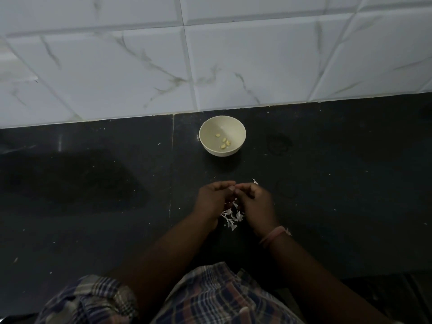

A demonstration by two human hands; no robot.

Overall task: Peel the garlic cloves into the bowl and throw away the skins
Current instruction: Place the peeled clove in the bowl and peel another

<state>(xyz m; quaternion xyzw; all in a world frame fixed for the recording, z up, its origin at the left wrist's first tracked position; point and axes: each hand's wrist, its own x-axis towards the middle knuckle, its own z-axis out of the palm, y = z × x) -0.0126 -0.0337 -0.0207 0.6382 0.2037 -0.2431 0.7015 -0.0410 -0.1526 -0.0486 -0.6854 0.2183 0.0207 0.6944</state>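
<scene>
A small cream bowl (211, 127) stands on the dark counter near the tiled wall, with several peeled garlic cloves (224, 141) inside. In front of it, my left hand (212, 199) and my right hand (256, 202) meet fingertip to fingertip, fingers curled, pinching a small thing between them that looks like a garlic clove, mostly hidden. A pile of white garlic skins (231, 217) lies on the counter below and between my hands. One skin flake (255, 181) sticks up by my right fingers.
The dark stone counter (327, 183) carries scattered white skin specks. A white marble-look tiled wall (210, 66) rises behind the bowl. My checked shirt fills the bottom edge, and a pink band (272, 235) circles my right wrist.
</scene>
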